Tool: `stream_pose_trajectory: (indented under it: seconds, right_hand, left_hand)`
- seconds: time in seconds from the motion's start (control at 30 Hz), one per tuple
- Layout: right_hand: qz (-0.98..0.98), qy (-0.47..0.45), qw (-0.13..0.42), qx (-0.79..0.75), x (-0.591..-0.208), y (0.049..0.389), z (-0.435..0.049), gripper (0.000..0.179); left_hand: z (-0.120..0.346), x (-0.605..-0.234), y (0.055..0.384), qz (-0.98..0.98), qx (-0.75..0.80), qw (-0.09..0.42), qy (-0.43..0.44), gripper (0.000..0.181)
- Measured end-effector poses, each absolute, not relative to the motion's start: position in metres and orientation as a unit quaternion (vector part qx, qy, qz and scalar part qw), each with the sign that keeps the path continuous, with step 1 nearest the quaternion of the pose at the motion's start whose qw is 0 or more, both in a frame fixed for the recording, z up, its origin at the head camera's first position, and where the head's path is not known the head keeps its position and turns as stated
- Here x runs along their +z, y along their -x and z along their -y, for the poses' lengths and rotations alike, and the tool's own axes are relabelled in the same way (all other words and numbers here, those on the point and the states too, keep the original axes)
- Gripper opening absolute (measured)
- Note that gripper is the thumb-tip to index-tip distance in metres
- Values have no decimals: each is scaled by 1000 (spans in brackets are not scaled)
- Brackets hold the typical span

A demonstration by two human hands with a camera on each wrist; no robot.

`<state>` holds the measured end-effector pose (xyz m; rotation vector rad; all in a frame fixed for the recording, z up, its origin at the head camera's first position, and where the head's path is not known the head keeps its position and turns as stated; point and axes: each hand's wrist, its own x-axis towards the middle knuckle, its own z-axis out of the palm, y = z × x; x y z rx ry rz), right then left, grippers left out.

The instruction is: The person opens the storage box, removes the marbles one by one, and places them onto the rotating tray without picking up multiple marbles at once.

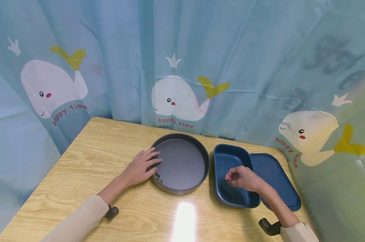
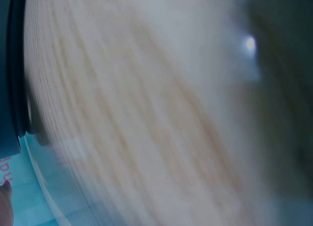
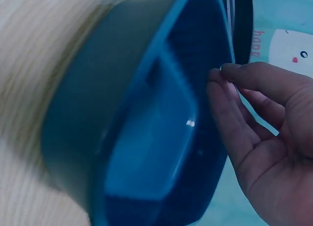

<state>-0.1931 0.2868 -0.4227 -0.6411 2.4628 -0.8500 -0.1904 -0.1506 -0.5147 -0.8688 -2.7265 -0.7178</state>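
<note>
A round dark grey pan (image 1: 182,161) lies on the table, with several small greenish marbles (image 1: 157,176) at its near left edge. My left hand (image 1: 141,168) rests over the pan's left rim, its fingers spread and reaching inside. In the left wrist view only a bit of that hand (image 2: 6,206) shows at the lower left corner. Over the deep blue box (image 1: 220,193) is my right hand (image 1: 245,178), thumb and fingertips pinching a small dark marble (image 1: 227,181). The right wrist view shows the pinched fingers (image 3: 244,79) by the box's rim, the marble mostly hidden.
The blue lid (image 1: 276,178) lies flat to the right of the box, under the right forearm. Behind the wooden table (image 1: 109,141) hangs a light blue curtain (image 1: 122,60) with whale prints. The pan and the box stand close together, a narrow gap between them.
</note>
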Motion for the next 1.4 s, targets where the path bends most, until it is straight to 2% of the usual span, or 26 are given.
stream_pose_trajectory:
  seconds: [0.3,0.73,1.13,1.4]
  right_hand:
    - [-864,218,192,-411,-418,202,-267,10]
    - [-873,184,125,-435,-418,220,-209,15]
    - [-885,197,124,-403,-431,240,-165,9]
    - [-876,163,144,-431,-445,251,-148,7]
  left_hand:
    - [151,-515,191,921,-239,96,292,37]
    - [152,-515,190,920,-240,98,295,37]
    - [151,-515,190,919,-238,101,298,37]
    - [151,-513,190,921,-237,95,296,36]
